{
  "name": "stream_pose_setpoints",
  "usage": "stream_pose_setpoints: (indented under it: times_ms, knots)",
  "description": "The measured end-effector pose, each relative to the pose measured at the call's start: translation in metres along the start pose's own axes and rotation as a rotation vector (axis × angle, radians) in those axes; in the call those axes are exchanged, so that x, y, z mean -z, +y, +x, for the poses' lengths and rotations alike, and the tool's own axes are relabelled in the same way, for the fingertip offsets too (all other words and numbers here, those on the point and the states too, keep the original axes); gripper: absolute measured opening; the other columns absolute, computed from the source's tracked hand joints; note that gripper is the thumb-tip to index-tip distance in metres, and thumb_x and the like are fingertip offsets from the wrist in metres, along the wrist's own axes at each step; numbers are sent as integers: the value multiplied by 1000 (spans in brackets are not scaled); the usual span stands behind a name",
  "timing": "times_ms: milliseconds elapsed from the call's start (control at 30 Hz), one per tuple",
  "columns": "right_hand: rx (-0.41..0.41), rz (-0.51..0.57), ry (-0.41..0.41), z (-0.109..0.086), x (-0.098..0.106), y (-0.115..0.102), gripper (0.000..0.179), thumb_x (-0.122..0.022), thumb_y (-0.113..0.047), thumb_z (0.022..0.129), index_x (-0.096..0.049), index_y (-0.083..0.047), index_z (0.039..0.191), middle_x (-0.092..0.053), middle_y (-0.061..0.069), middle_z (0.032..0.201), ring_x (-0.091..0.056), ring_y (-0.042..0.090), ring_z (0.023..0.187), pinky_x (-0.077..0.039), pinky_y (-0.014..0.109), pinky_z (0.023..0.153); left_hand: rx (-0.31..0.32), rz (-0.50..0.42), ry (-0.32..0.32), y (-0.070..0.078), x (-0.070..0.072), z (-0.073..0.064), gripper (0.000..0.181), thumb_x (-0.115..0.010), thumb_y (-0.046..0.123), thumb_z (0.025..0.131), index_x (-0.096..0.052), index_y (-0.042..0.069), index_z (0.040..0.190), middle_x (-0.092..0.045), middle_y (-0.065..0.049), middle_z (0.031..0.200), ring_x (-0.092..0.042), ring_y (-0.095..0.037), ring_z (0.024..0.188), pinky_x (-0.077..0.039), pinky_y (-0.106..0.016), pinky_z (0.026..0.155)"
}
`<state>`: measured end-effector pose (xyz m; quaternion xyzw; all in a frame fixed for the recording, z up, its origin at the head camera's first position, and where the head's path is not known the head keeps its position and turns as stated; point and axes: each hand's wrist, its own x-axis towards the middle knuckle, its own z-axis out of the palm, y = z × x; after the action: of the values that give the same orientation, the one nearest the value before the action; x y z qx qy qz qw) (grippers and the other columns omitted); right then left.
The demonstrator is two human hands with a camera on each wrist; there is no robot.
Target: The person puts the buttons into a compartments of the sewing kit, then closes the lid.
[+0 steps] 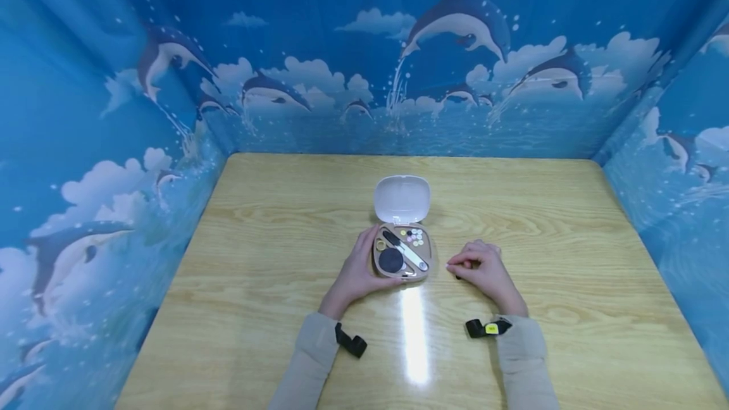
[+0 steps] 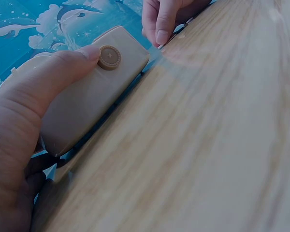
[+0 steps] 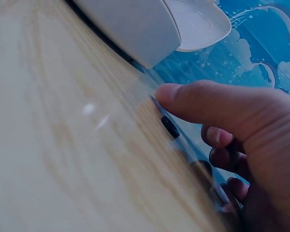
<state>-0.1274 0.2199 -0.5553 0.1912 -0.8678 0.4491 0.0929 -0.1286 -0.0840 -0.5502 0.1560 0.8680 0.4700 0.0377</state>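
My left hand (image 1: 360, 269) grips the left side of a beige sewing kit box (image 1: 431, 258). Its thumb presses near a round ridged catch (image 2: 109, 57) on the front wall. Inside the box are small coloured buttons (image 1: 417, 237), a white-and-black tool (image 1: 407, 248), a black disc (image 1: 390, 260) and a gold ring-like piece (image 1: 380, 245). Right of the box, my right hand (image 1: 483, 271) has thumb and forefinger pinched together at the tabletop, a thin dark tip showing by the thumb. A small black piece (image 3: 170, 126) shows just below that thumb; I cannot tell whether both are one object.
The whitish lid (image 1: 402, 199) stands open behind the box. Both are on a wood-grain table (image 1: 273, 226). Blue dolphin-print curtains (image 1: 319, 37) surround the table at the back and sides. Each wrist wears a black camera mount (image 1: 351, 341).
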Motion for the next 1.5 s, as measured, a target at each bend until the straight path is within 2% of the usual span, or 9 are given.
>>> stream_pose_setpoints:
  times_ms: [400, 633, 967, 1133, 1300, 1433, 1500]
  knots:
    - [-32, -26, -33, 2, 4, -8, 14, -83, -18, 69, -74, -26, 76, -49, -12, 63, -40, 5, 69, -20, 30, 74, 6, -10, -2, 0, -1, 0, 127, -86, 55, 51, -13, 27, 151, -20, 11, 152, -30, -22, 136, -32, -52, 106]
    - [-55, 4, -21, 6, 7, -15, 15, -83, -15, 69, -74, -24, 75, -50, -10, 62, -41, 9, 66, -21, 29, 71, 6, -10, -2, 1, 1, 0, 128, -87, 54, 51, -13, 26, 151, -20, 10, 152, -30, -22, 136, -31, -51, 107]
    - [-37, 3, -1, 14, 8, -24, 13, -83, -13, 69, -74, -21, 75, -51, -10, 63, -41, 9, 68, -24, 31, 73, 14, -17, -3, 2, 1, 0, 128, -87, 54, 51, -13, 27, 151, -19, 10, 152, -29, -22, 136, -31, -52, 107]
    - [-58, 12, 1, 20, 7, -31, 14, -83, -13, 69, -74, -21, 76, -53, -9, 65, -43, 11, 69, -27, 31, 75, 10, -19, -1, 2, 1, 0, 128, -87, 53, 51, -13, 26, 151, -19, 11, 152, -29, -22, 136, -31, -52, 107]
    - [-99, 8, -16, 25, 7, -35, 12, -81, -18, 72, -73, -24, 79, -54, -8, 68, -43, 12, 73, -29, 41, 86, 9, -24, -3, 2, 1, 0, 127, -87, 52, 51, -14, 26, 151, -20, 11, 152, -29, -22, 136, -31, -52, 107]
    - [-101, -10, -22, 29, 6, -35, 10, -80, -22, 74, -73, -25, 80, -54, -8, 69, -43, 11, 75, -22, 58, 99, 10, -27, -6, 2, 1, 0, 127, -87, 53, 51, -14, 26, 151, -20, 10, 152, -29, -22, 136, -31, -52, 107]
    - [-90, -7, -22, 32, 5, -36, 10, -79, -22, 74, -73, -25, 80, -54, -8, 69, -43, 12, 75, -22, 60, 99, 9, -26, -5, 1, 1, 0, 127, -87, 53, 51, -14, 26, 151, -20, 10, 152, -30, -22, 136, -31, -52, 107]
